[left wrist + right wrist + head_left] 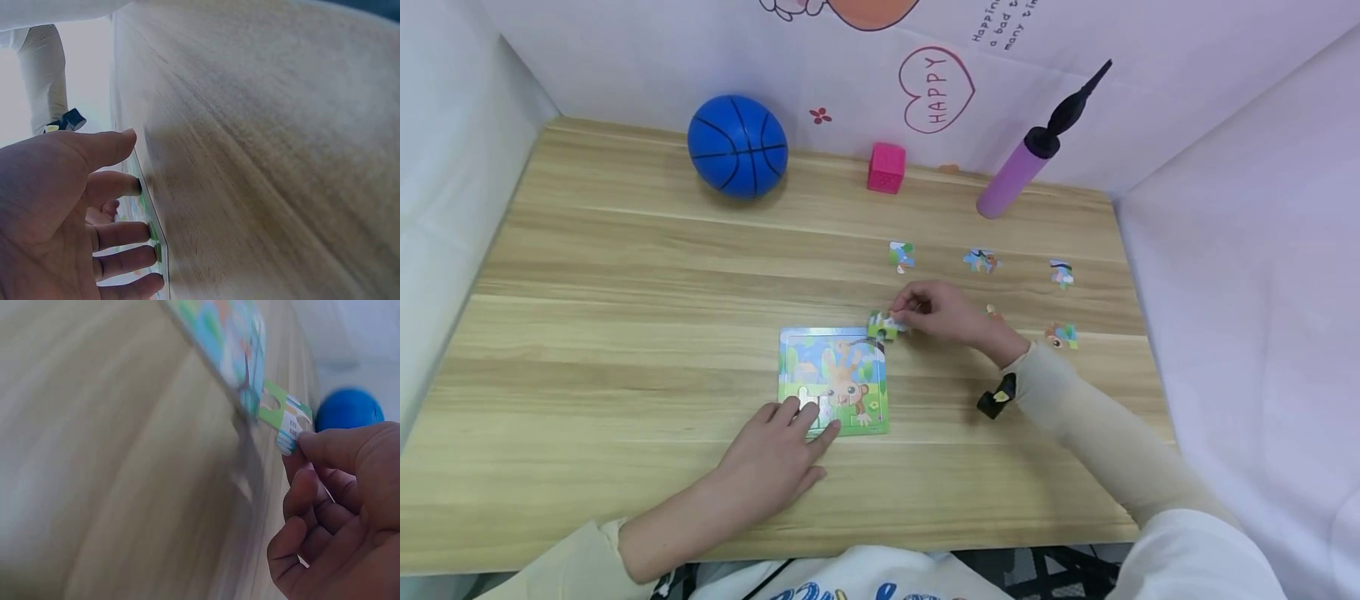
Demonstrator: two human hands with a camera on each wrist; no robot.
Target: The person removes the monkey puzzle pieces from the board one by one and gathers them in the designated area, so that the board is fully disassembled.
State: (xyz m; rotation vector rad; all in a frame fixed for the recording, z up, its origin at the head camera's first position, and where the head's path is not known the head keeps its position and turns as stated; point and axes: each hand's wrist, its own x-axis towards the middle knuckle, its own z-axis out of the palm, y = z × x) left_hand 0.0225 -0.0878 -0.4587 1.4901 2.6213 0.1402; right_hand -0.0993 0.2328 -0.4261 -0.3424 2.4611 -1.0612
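A jigsaw puzzle board [833,333] with a cartoon rabbit picture lies on the wooden table. My left hand [775,458] rests its spread fingertips on the board's lower left edge; in the left wrist view the left hand [69,206] has its fingers stretched to that edge. Just beyond the board's upper right corner, my right hand [943,315] pinches a puzzle piece [883,326] between thumb and forefinger. The right wrist view shows this green and white puzzle piece [284,417] at the fingertips of the right hand [344,506], overlapping the board's corner.
Loose puzzle pieces lie to the right, including one at the back [902,256], a middle one [981,260] and a far right one [1062,273]. Along the back wall stand a blue ball [737,147], a pink cube [887,168] and a purple hand pump [1017,175].
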